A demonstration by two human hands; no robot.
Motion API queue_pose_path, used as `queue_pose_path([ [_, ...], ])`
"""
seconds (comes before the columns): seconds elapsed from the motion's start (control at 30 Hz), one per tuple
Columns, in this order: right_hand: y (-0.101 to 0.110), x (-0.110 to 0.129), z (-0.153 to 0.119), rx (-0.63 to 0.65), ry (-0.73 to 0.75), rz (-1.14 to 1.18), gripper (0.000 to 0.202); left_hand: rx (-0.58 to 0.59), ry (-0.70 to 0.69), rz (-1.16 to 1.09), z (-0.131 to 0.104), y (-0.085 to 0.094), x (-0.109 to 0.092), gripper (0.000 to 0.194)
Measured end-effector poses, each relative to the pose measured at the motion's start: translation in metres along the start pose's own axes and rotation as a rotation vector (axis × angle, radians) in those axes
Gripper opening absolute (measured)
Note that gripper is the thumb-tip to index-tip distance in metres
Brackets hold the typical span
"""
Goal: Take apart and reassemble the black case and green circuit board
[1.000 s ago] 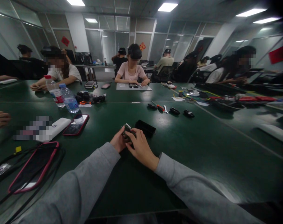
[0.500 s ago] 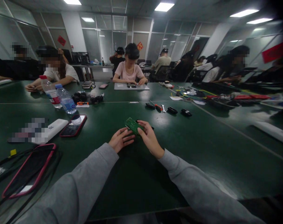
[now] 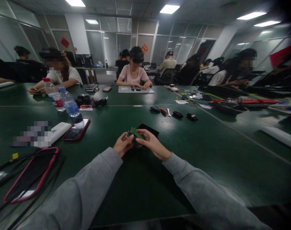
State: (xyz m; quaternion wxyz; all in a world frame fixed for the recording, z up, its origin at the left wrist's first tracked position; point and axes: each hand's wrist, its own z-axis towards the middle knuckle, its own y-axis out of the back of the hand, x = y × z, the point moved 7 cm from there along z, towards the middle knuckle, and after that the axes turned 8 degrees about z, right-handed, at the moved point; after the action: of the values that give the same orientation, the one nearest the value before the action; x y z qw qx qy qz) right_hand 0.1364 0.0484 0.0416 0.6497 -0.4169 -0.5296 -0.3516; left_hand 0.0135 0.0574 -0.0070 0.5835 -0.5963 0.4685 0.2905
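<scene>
"Holding what, down there?"
"Gripping a green circuit board (image 3: pixel 136 132) with left hand (image 3: pixel 120 145) at the left edge and right hand (image 3: pixel 153 144) at the right."
"Held where?"
"Over the near side of the table (image 3: pixel 214 143), just left of the black box (image 3: pixel 152 128)."
"And the board's underside?"
"Too dark and blurred to make out."

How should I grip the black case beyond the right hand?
Likely across the right end of the black case, from the right: it is oblong and that end shows, while the right hand, holding the circuit board, partly hides the near side.
</scene>
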Motion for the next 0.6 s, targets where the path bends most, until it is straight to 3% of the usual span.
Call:
queue_pose_path([
  [0.1, -0.007, 0.003, -0.001, 0.079, 0.126, -0.224, 0.052, 0.035, -0.027, 0.078, -0.002, -0.005, -0.001, 0.038],
  [0.2, -0.006, 0.003, -0.001, 0.028, 0.203, -0.267, 0.054, 0.024, -0.038, 0.100, -0.002, -0.005, -0.002, 0.044],
  [0.4, 0.032, 0.022, 0.008, -0.174, 0.164, -0.199, 0.060, -0.023, 0.006, 0.095, 0.000, -0.002, -0.003, 0.048],
  [0.6, 0.061, 0.060, 0.018, -0.345, 0.415, -0.620, 0.052, 0.005, 0.025, 0.113, -0.001, -0.003, -0.003, 0.039],
])
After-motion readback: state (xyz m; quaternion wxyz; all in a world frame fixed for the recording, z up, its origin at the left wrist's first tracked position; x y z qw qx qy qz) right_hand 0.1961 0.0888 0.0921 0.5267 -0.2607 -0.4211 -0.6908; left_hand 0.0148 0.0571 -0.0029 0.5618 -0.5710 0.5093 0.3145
